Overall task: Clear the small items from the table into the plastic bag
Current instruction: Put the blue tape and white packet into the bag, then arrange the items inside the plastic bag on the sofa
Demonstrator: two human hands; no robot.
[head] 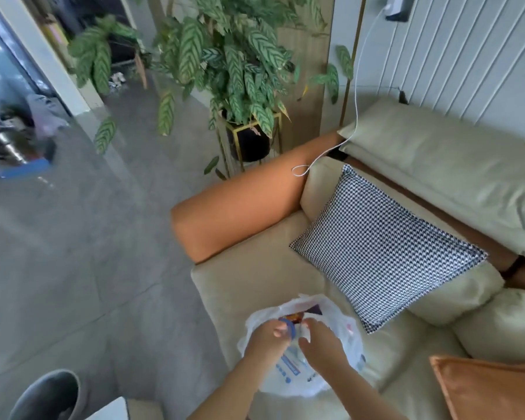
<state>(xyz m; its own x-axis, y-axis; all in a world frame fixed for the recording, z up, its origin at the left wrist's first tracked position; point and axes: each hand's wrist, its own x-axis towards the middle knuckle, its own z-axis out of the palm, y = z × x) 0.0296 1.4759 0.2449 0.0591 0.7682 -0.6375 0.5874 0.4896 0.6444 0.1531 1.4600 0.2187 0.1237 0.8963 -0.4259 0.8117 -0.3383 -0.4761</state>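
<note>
I see the plastic bag (303,353) at the lower middle of the frame, sitting on the sofa (255,286); thin, limp, light, slippery; my left hand (270,338) pinches a blue ring (288,324) over its mouth; right hand (322,341), grip unclear, at the rim; best held by the bunched rim.

Soft, even daylight, wide-angle view

Light enters from the left; shadows faint. Motion blur smears the left edge, the plant (225,56) is soft, and the edges bow.

Both hands close together, left hand (269,334) & right hand (322,339) fingers curled.
</note>
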